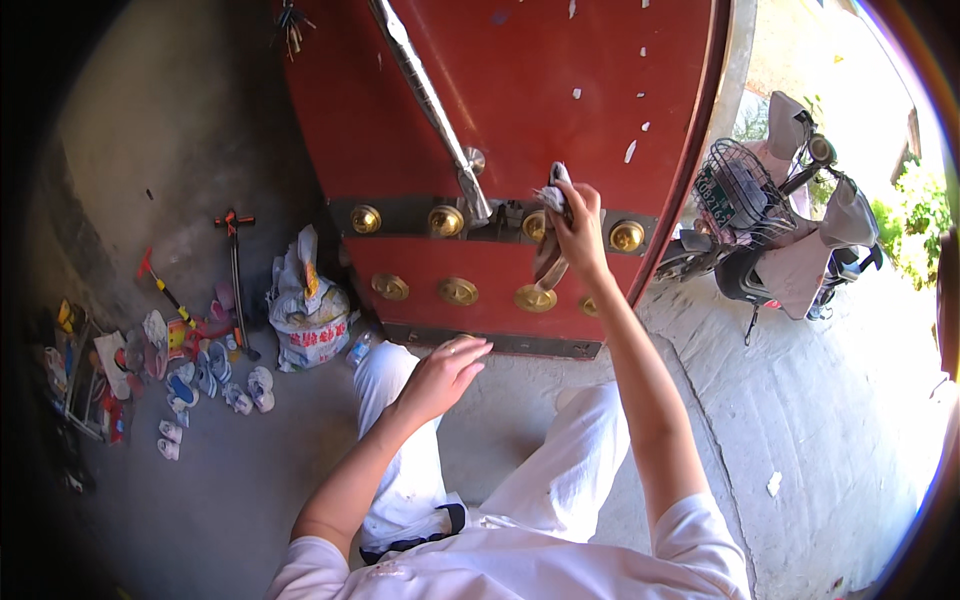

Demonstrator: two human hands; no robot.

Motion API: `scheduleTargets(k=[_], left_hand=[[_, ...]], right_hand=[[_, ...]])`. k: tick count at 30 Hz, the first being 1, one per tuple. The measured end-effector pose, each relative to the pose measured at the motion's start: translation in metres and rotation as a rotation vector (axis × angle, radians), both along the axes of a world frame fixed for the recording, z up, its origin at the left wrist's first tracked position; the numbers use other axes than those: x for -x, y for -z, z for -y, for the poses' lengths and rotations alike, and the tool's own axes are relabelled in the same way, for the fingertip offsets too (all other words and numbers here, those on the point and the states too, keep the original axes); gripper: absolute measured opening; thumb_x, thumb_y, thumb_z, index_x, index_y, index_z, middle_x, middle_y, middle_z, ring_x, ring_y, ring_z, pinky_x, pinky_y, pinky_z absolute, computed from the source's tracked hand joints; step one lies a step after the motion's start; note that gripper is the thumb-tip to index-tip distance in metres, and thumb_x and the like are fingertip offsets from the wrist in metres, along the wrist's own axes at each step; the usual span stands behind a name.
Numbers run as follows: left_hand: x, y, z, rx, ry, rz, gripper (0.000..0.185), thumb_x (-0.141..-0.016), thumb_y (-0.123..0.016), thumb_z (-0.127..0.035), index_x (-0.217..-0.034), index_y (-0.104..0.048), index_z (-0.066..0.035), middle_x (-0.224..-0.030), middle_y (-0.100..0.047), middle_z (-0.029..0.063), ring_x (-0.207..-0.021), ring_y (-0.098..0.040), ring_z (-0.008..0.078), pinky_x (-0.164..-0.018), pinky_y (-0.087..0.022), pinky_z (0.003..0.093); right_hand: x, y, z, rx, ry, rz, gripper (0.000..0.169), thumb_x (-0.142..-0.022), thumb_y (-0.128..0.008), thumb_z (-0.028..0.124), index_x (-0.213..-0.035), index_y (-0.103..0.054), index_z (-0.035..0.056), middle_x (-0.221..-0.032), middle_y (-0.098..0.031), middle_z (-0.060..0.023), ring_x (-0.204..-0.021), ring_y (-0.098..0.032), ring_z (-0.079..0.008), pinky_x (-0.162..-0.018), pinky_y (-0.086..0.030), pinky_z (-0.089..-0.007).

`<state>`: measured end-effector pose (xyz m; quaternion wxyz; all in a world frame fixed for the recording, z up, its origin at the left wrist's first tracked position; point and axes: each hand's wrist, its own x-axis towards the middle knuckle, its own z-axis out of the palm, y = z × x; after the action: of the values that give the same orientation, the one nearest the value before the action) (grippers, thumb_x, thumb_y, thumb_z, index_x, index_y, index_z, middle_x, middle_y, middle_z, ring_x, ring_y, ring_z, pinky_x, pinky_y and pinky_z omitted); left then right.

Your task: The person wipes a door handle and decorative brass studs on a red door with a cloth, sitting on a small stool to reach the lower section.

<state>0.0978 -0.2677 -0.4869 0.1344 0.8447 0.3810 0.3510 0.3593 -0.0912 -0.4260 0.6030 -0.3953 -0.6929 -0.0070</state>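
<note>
In front of me stands a red metal door point(517, 97) with a dark band carrying domed brass studs point(446, 220) and a lower row of flatter brass studs point(457, 291). My right hand point(579, 229) is closed on a grey-brown cloth point(552, 199), which hangs over the band and partly covers one domed stud point(534, 225). The cloth's lower end reaches a flat stud point(535, 298). My left hand point(448, 373) is empty, its fingers spread, above my knee near the door's bottom edge. A long metal bar point(427, 94) slants down the door to the band.
Left of the door are a white woven sack point(309, 322), a plastic bottle point(360, 349), several pairs of shoes point(217, 363) and a hand pump point(236, 277). On the right an electric scooter point(780, 255) with a wire basket point(742, 191) stands on the concrete floor point(810, 420).
</note>
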Motion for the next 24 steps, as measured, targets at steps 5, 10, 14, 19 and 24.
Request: scheduleTargets(k=[5,10,14,19,24], left_hand=[[-0.050,-0.033,-0.063,0.002,0.102,0.268,0.049,-0.099,-0.055,-0.015,-0.146,-0.042,-0.005,-0.147,-0.045,0.0200,-0.136,-0.043,0.0340,-0.108,-0.039,0.0392],[-0.109,-0.034,-0.124,0.268,0.258,0.596,0.074,-0.102,-0.053,-0.026,-0.158,-0.007,-0.010,-0.161,-0.019,0.0162,-0.147,-0.024,0.0278,-0.116,-0.026,0.0390],[-0.120,-0.022,-0.163,0.220,0.247,0.664,0.065,-0.097,-0.058,-0.007,-0.153,-0.025,-0.005,-0.152,-0.037,0.0140,-0.140,-0.036,0.0226,-0.114,-0.030,0.0352],[-0.098,-0.109,-0.227,-0.248,0.118,0.500,0.060,-0.083,-0.065,0.004,-0.140,-0.049,-0.008,-0.135,-0.054,0.0160,-0.126,-0.053,0.0308,-0.106,-0.044,0.0383],[-0.081,-0.296,-0.280,-1.189,-0.201,0.135,0.061,-0.078,-0.068,0.003,-0.134,-0.058,-0.020,-0.143,-0.049,0.0086,-0.124,-0.050,0.0345,-0.101,-0.045,0.0393]], right_hand=[[0.008,0.005,0.041,0.138,-0.224,-0.275,0.038,-0.096,-0.058,0.007,-0.134,-0.054,0.0060,-0.129,-0.047,-0.0151,-0.124,-0.047,-0.0281,-0.107,-0.038,-0.0356],[0.015,0.014,0.061,0.387,-0.715,-0.565,0.065,-0.106,-0.032,0.047,-0.154,-0.025,0.0040,-0.160,-0.024,-0.0120,-0.146,-0.026,-0.0241,-0.119,-0.018,-0.0359],[0.004,0.047,0.057,0.367,-0.433,-0.320,0.066,-0.106,-0.029,0.047,-0.157,-0.015,0.0072,-0.157,-0.032,-0.0141,-0.146,-0.025,-0.0281,-0.119,-0.016,-0.0402],[-0.037,0.139,0.050,0.539,0.094,-0.158,0.056,-0.096,-0.059,0.021,-0.146,-0.041,0.0039,-0.128,-0.060,-0.0135,-0.124,-0.049,-0.0320,-0.107,-0.035,-0.0444],[-0.015,0.128,0.046,0.277,0.173,0.218,0.052,-0.087,-0.069,0.018,-0.134,-0.052,0.0021,-0.119,-0.061,-0.0171,-0.116,-0.052,-0.0350,-0.098,-0.039,-0.0462]])
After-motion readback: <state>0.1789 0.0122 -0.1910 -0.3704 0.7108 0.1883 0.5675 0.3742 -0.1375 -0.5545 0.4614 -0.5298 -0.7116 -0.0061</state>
